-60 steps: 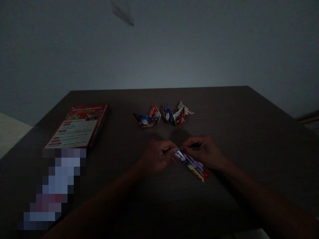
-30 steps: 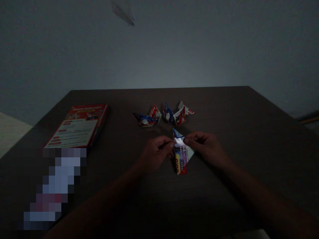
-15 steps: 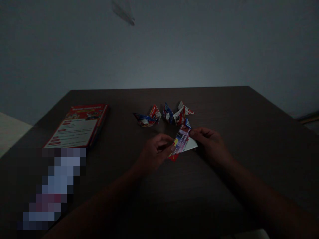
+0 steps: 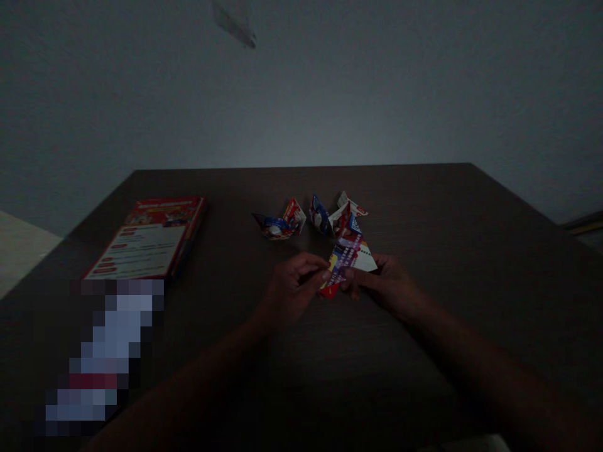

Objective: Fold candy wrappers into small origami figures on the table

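Both hands hold one piece of folded printed paper [image 4: 347, 258], purple, white and yellow with a red corner underneath. My left hand [image 4: 299, 282] pinches its left edge between thumb and fingers. My right hand [image 4: 384, 281] grips it from the lower right, the thumb lying across the printed face near the bottom edge and the fingers partly hidden behind. Just beyond the paper stand folded paper shapes with pointed tips: a blue and red one [image 4: 277, 227] on the left, and blue, red and white ones [image 4: 340, 218] close together on the right.
A stack of red and white printed sheets or booklets [image 4: 146, 242] lies on the left of the dark table [image 4: 447, 220]. In front of it, the lower left is blurred by pixelation. A pale wall [image 4: 377, 94] rises behind the table.
My right hand has moved from the paper's upper right edge down to its lower edge, thumb now across the face. The paper has turned slightly; my left hand stays nearly in place.
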Demonstrator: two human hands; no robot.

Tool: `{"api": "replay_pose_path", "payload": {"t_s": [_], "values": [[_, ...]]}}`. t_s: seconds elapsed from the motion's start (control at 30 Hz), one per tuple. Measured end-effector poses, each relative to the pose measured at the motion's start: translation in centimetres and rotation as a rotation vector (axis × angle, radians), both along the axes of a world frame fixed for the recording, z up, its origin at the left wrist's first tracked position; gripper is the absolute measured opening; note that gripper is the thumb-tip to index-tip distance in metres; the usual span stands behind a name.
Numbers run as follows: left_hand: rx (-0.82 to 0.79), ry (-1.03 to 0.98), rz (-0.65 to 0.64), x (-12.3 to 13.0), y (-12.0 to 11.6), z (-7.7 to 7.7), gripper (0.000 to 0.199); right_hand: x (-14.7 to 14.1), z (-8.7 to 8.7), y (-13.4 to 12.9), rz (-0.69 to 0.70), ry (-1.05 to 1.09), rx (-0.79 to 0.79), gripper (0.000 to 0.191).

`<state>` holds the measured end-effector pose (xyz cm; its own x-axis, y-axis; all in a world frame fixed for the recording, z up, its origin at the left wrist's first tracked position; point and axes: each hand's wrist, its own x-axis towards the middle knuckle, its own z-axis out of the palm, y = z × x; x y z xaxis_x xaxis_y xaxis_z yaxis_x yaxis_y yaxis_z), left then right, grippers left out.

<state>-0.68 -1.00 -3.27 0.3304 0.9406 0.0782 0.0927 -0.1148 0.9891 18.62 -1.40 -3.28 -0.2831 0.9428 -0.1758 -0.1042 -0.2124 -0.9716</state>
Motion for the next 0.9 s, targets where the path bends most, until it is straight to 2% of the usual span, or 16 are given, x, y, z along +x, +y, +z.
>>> {"api": "replay_pose_path", "payload": {"t_s": [0.13, 0.3, 0.43, 0.6, 0.9], "values": [[0.11, 0.095, -0.033, -0.2, -0.4, 0.5, 0.017, 0.1, -0.2, 0.1, -0.06, 0.011, 0.002, 0.021], [0.501, 0.312, -0.1, -0.6, -0.6, 0.8, 0.027, -0.2, 0.4, 0.2, -0.136, 0.113, -0.03, 0.019], [0.696, 0.429, -0.101, -0.6, -0.3, 0.4, 0.026, -0.5, 0.8, 0.1, -0.145, 0.156, -0.067, 0.018], [0.761, 0.472, -0.068, -0.5, 0.0, 0.2, 0.017, -0.7, 0.8, 0.1, -0.136, 0.158, -0.084, 0.017], [0.765, 0.296, -0.014, -0.2, 0.0, 0.1, 0.011, -0.4, 0.1, 0.0, -0.131, 0.134, -0.037, 0.014]]}}
